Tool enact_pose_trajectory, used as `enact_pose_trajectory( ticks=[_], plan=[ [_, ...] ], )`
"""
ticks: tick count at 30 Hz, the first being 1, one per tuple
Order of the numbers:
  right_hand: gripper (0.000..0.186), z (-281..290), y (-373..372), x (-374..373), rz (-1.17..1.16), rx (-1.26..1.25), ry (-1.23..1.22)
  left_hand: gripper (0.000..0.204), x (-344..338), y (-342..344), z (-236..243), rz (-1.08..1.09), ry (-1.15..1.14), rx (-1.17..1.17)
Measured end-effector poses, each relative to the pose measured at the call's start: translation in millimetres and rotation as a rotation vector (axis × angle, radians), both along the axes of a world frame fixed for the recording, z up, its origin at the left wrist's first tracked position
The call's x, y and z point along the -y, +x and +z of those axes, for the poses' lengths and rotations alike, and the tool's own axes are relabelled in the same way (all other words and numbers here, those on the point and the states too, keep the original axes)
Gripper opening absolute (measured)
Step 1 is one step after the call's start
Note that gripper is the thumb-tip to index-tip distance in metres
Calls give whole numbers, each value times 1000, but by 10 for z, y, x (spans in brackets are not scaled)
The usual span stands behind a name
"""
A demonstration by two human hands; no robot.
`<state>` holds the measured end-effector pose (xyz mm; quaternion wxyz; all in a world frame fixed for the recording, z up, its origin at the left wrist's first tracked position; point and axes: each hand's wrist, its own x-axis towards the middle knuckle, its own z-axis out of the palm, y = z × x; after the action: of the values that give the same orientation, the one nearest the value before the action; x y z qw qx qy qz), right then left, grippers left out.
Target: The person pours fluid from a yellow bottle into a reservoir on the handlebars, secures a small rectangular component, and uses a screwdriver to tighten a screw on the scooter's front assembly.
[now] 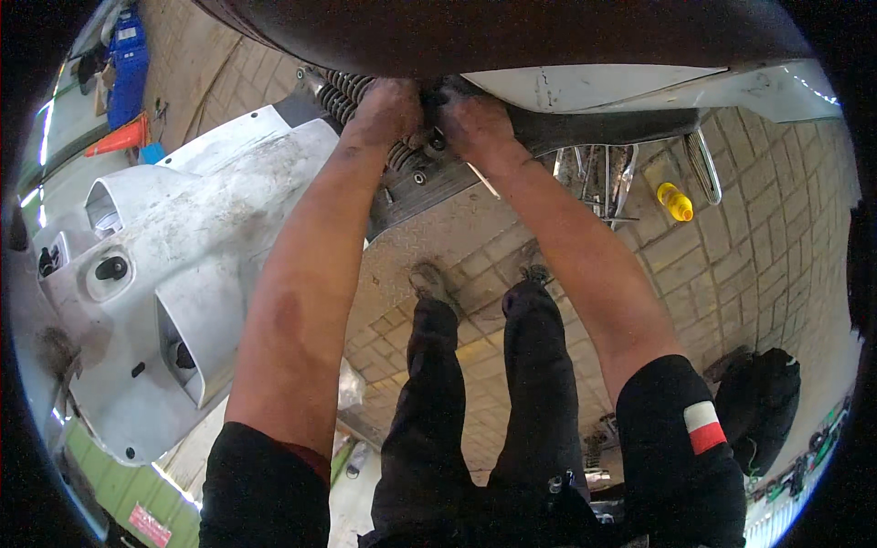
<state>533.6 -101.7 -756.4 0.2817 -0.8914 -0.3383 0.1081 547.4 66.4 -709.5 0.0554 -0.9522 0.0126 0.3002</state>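
Observation:
Both of my arms reach forward to a dark gap below the edge of a brown seat (pixel 512 32) on a scooter. My left hand (pixel 391 108) is beside a coil-spring shock absorber (pixel 340 93) lying on the dark footboard (pixel 429 187). Close by on the right, my right hand (pixel 475 123) is at the front end of the white side panel (pixel 585 87). The fingers of both hands are lost in the shadowed gap, so what they grip or touch cannot be made out. A thin pale rod (pixel 483 181) shows just below my right wrist.
The scooter's scuffed white front panel (pixel 228 196) fills the left. Several metal tools (pixel 594 178) lie right of my right forearm, near a yellow bottle (pixel 674 202). An orange cone (pixel 121 135) and blue crates (pixel 128 73) stand far left. A black bag-like thing (pixel 763 402) sits lower right.

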Motion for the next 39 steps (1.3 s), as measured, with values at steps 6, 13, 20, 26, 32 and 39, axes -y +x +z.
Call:
enact_pose_trajectory(
  ticks=[6,13,20,26,32,39],
  plan=[
    [23,41,-25,-52,-22,-91,-84,28,8,10,-1,8,-56,120],
    [29,192,-311,219,-103,-129,2,31,193,10,98,133,57,33],
    [31,13,-946,246,-426,15,51,41,325,46,39,129,152,58],
    [35,310,-742,244,-257,-317,-36,40,-102,-162,169,482,-379,340],
    [27,87,-543,264,-296,-59,77,33,198,-1131,383,1248,-978,630],
    [25,98,-235,118,-60,68,-143,33,603,-1091,296,551,-531,380]
  ],
)
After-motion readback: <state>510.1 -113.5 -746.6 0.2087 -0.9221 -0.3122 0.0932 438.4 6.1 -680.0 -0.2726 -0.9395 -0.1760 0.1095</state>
